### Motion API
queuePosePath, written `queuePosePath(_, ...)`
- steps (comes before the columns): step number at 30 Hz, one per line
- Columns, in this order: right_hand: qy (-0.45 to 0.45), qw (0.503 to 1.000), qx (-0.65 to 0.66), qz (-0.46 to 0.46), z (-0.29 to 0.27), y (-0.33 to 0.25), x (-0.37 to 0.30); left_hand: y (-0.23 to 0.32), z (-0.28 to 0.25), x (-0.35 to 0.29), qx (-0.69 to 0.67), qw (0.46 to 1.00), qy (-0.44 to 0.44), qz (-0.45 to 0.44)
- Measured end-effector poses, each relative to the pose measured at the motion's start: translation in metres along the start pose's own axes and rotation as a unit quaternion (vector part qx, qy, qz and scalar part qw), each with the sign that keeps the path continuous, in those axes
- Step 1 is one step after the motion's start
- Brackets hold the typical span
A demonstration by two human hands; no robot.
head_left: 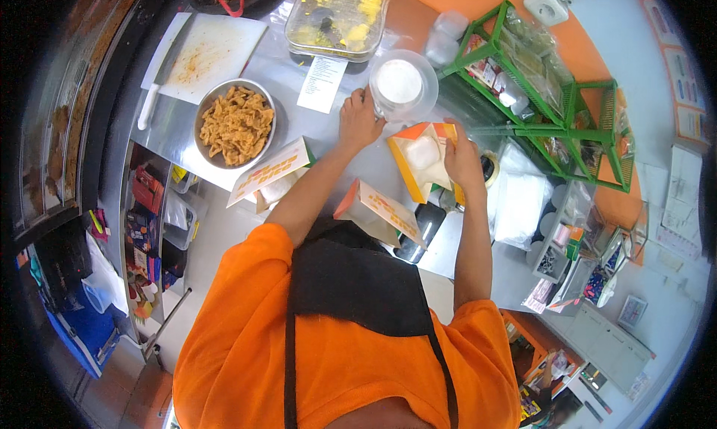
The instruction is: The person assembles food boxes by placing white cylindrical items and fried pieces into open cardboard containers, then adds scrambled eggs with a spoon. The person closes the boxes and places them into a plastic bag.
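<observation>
I am gripping an orange-and-yellow box (402,171) by its right wall with my right hand (463,160), fingers closing on the cardboard; it is standing open near the table's (293,123) near edge, with a white portion (423,153) sitting inside. The box is lying directly left of that hand, touching it. My left hand (361,121) is working beyond the box and to its left, touching the near left side of a clear tub (429,85); I cannot tell how firmly its fingers are closing there. The step in hand seems to be steadying the box while handling the tub; the next move is probably calling for a level, firm box. Two more open boxes, a middle one (385,209) and a left one (272,169), are standing by the near edge. Toward the left edge, a bowl (272,133) is holding brown fried pieces (235,125).
</observation>
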State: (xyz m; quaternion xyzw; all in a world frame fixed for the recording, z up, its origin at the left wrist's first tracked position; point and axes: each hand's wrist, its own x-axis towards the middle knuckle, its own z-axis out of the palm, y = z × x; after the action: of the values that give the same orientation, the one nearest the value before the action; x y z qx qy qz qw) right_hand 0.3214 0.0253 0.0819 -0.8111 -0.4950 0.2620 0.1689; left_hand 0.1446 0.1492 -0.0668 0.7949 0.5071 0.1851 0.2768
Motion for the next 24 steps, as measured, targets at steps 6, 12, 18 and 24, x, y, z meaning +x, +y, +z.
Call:
queuePosePath(6,0.052,0.998,0.001,-0.042,-0.012,0.012,0.017,0.001,-0.002,0.038,0.012,0.999,-0.039,0.026)
queuePosePath(12,0.028,0.971,-0.171,-0.166,0.012,-0.014,0.096,0.007,-0.003,0.013,-0.034,0.999,-0.005,-0.008)
queuePosePath(18,-0.15,0.927,-0.332,-0.088,0.028,-0.037,0.165,0.002,-0.088,-0.113,-0.177,0.98,-0.071,0.051)
queuePosePath(24,-0.217,0.918,-0.313,-0.109,0.019,-0.032,0.187,-0.03,-0.175,-0.238,-0.34,0.923,-0.088,-0.157)
